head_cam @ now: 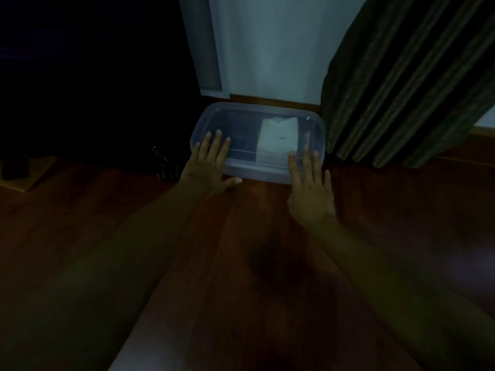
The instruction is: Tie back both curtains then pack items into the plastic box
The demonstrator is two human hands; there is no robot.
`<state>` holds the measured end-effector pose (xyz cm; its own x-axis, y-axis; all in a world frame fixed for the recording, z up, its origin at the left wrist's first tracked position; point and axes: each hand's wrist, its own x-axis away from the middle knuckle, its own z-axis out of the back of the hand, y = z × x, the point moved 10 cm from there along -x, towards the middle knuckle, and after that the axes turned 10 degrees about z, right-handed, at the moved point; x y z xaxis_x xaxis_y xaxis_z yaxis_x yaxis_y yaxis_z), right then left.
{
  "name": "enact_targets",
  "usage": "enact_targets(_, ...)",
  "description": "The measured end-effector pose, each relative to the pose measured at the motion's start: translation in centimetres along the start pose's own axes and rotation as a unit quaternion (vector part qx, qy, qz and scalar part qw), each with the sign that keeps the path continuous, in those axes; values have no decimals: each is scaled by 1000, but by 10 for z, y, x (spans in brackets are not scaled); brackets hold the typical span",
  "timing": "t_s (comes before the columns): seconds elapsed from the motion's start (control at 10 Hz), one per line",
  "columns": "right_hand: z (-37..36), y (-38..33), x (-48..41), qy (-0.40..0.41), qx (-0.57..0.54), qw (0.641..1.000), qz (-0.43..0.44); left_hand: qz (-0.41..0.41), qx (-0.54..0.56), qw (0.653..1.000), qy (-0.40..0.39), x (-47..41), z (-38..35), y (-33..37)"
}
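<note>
Where the plastic box [257, 107] is set: floor [241, 263], beside curtain [401, 89].
Hands: left hand [211, 167], right hand [310, 191] are laid flat on its lid [241, 124]; nothing gripped.
Risk: lid may be left unseated by uneven pressing.

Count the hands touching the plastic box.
2. The left hand lies flat on the near left corner of the plastic box, the right hand on its near right corner. None hidden.

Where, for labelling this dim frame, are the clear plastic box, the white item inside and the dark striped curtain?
Clear plastic box [254, 108]: head view, far rim.
White item [278, 137]: head view, centre.
Dark striped curtain [401, 97]: head view, folds.
</note>
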<state>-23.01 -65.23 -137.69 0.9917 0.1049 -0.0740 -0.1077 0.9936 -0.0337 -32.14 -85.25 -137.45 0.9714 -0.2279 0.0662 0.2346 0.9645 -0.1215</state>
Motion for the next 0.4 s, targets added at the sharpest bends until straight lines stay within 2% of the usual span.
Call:
enact_targets(0.3, -3, 7, -7, -11, -32, 999, -5, -15, 27, 999, -12, -12, 0, 5)
enact_targets(0.4, 6, 4, -7, -6, -49, 999, 21, -3, 76, 997, 2, -13, 9, 3)
